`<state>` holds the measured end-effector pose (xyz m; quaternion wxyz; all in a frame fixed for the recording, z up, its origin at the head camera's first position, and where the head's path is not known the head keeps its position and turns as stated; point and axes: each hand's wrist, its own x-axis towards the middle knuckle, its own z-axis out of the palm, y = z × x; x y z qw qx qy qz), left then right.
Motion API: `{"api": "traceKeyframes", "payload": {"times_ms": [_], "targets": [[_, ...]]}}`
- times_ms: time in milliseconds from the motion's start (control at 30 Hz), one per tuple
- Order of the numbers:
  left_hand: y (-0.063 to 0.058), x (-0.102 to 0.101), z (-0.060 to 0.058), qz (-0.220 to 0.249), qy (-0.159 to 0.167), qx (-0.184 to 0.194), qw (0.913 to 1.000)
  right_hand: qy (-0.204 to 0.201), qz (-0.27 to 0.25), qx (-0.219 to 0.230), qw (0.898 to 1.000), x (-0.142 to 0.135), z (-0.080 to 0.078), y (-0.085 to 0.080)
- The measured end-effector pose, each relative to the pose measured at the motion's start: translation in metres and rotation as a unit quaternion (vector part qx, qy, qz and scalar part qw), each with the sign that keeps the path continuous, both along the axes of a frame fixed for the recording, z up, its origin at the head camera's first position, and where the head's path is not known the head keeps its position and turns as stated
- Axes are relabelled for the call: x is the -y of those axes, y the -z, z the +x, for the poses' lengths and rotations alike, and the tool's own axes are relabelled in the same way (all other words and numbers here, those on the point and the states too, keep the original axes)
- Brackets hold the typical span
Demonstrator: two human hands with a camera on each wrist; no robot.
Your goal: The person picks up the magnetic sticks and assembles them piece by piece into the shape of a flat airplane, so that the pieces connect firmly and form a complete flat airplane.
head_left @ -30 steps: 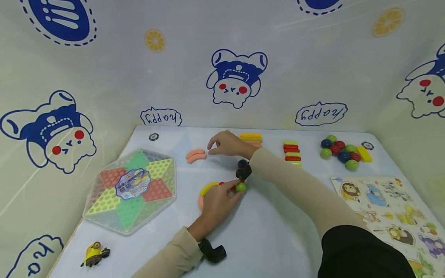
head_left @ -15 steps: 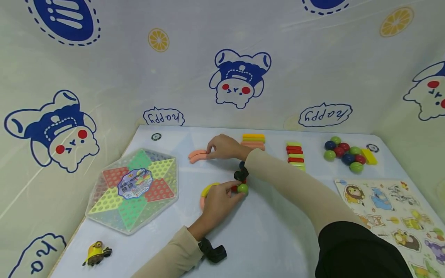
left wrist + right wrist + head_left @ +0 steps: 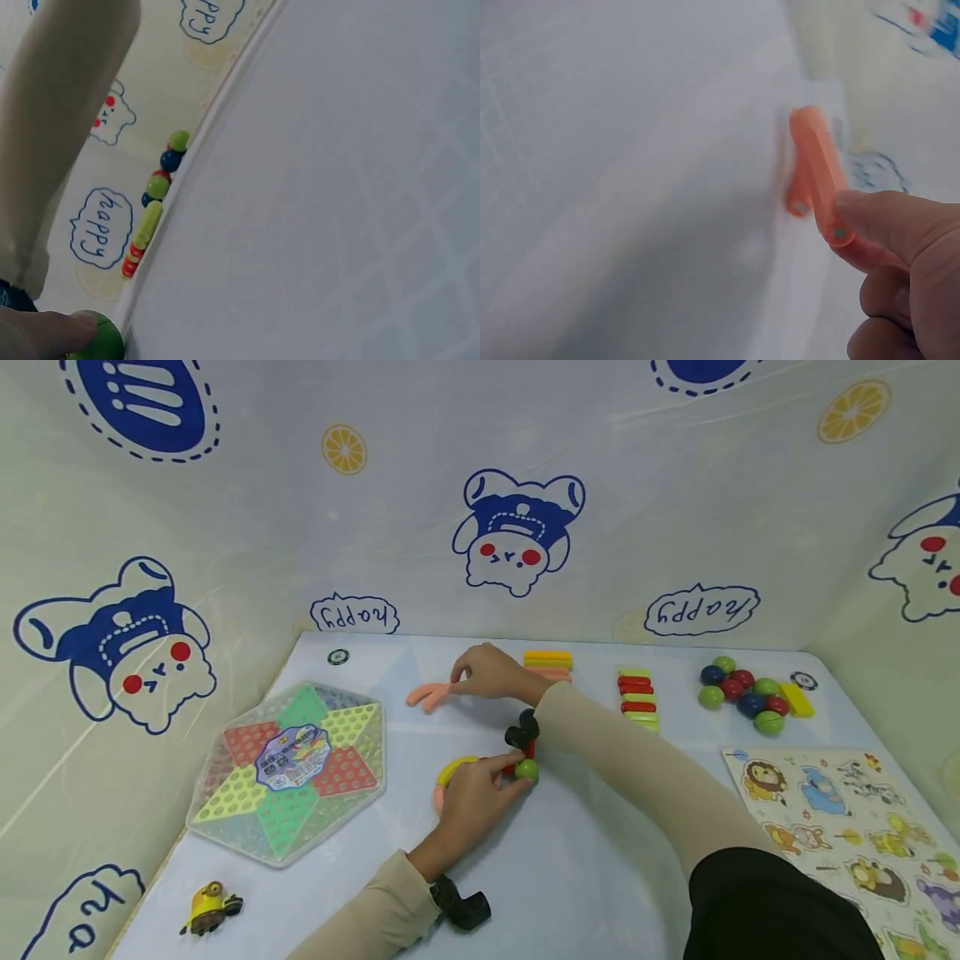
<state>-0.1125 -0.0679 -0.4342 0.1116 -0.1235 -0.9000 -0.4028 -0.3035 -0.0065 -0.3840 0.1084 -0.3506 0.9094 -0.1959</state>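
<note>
My right hand (image 3: 495, 675) pinches one end of a curved orange magnetic stick (image 3: 821, 161) between thumb and finger. That stick is raised and angled, while a second curved orange stick (image 3: 800, 191) lies just behind it on the table. Nearer to me, my left hand (image 3: 472, 802) pinches a green ball (image 3: 527, 770), whose side shows under the thumb in the left wrist view. Red sticks (image 3: 530, 749) meet at this ball. A yellow curved stick (image 3: 452, 770) and an orange curved one (image 3: 438, 798) belong to the same cluster, partly hidden behind the left hand.
A hexagonal checkers box (image 3: 292, 777) lies to the left, with a small yellow toy figure (image 3: 206, 908) in front. Straight sticks (image 3: 547, 658) and short red and green sticks (image 3: 637, 700) sit at the back. Coloured balls (image 3: 750, 700) and an animal puzzle board (image 3: 832, 810) are at right.
My right hand has reached left to the pair of curved orange sticks, taken one by its end and swung it away from the other. My left hand stays at the green ball.
</note>
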Motion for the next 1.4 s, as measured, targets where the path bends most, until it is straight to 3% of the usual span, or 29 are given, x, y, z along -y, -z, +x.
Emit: {"api": "traceKeyframes", "payload": {"times_ms": [167,367,467,600,700,800,1000,1133,1267,1400], "targets": [[0.0,-0.009,-0.001,0.006,0.011,0.0,0.9999,0.112,-0.086,0.013,0.99,-0.055,0.007,0.003],[0.005,-0.006,0.0,-0.002,-0.008,0.0,1.0,0.232,-0.163,-0.031,0.959,-0.11,0.035,0.022],[0.005,-0.004,0.0,-0.002,-0.011,0.001,0.9999,0.281,-0.172,-0.043,0.943,-0.129,0.05,0.031],[0.004,-0.004,0.0,-0.003,-0.008,0.012,0.9999,0.34,-0.171,-0.026,0.924,-0.146,0.073,0.046],[0.002,-0.002,0.002,-0.002,-0.012,0.014,0.9998,0.352,-0.188,-0.015,0.917,-0.15,0.084,0.056],[0.002,-0.002,0.002,-0.008,-0.015,0.009,0.9998,0.35,-0.198,-0.027,0.915,-0.152,0.089,0.06],[0.004,-0.004,0.002,-0.013,-0.007,0.01,0.9998,0.335,-0.173,-0.065,0.924,-0.155,0.092,0.063],[-0.002,-0.002,0.0,-0.024,0.012,0.024,0.9994,0.327,-0.167,-0.079,0.927,-0.154,0.092,0.064],[-0.02,0.002,-0.013,-0.052,0.024,0.05,0.9971,0.326,-0.171,-0.072,0.927,-0.153,0.093,0.063],[-0.039,0.002,-0.04,-0.102,0.01,0.046,0.9936,0.325,-0.184,-0.072,0.925,-0.154,0.093,0.063]]}}
